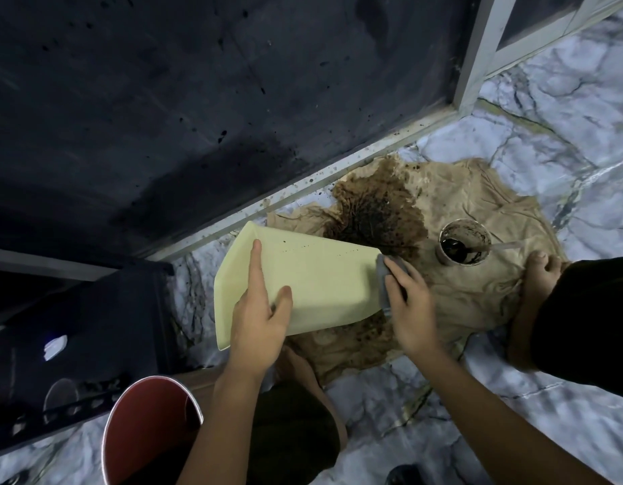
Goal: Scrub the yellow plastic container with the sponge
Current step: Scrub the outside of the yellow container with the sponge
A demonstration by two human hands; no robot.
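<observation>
At lower left of the frame, a red bucket [152,432] is seen on the marble floor [478,432]. At centre, the yellow plastic container [303,285] is held tilted above a stained brown cloth [460,302], its long axis running from left to right. Its wider left end is clasped by the left hand [261,309]. At its narrower right end, a grey sponge [383,278] is pressed against the base by the right hand [411,313], whose grip is closed on it. Further right, a soiled cup [464,246] rests on the cloth.
</observation>
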